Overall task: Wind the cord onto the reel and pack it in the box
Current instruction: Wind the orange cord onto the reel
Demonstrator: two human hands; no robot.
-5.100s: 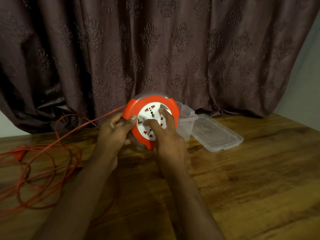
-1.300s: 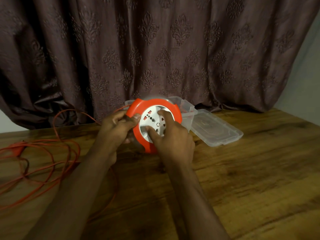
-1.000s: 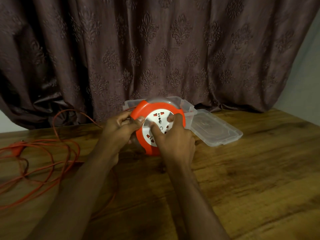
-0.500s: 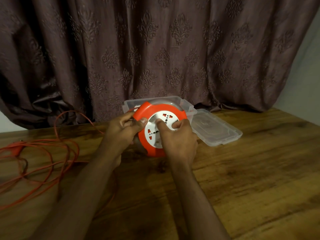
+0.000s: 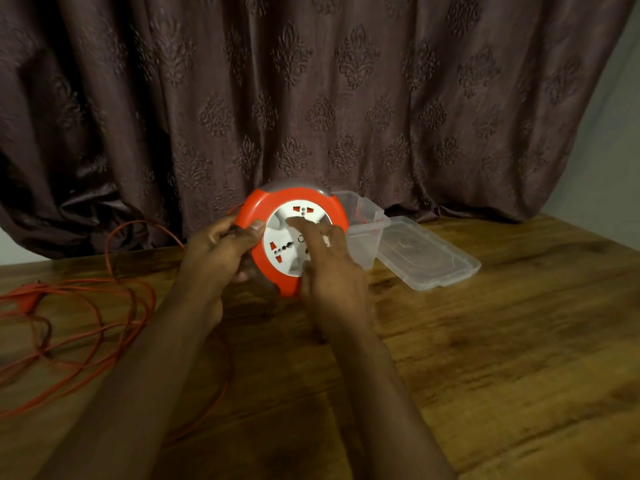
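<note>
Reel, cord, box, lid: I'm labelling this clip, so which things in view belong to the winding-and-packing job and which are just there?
Part of the job:
reel, gripped by the left hand, right hand fingers on its white face
loose cord
box
lid

Just there:
curtain
table
wall

A round orange plastic reel (image 5: 292, 237) with a white socket face stands tilted on the wooden table (image 5: 485, 341). The left hand (image 5: 216, 252) grips its nine-o'clock rim; the right hand (image 5: 332, 271) fingers press the face.
</note>
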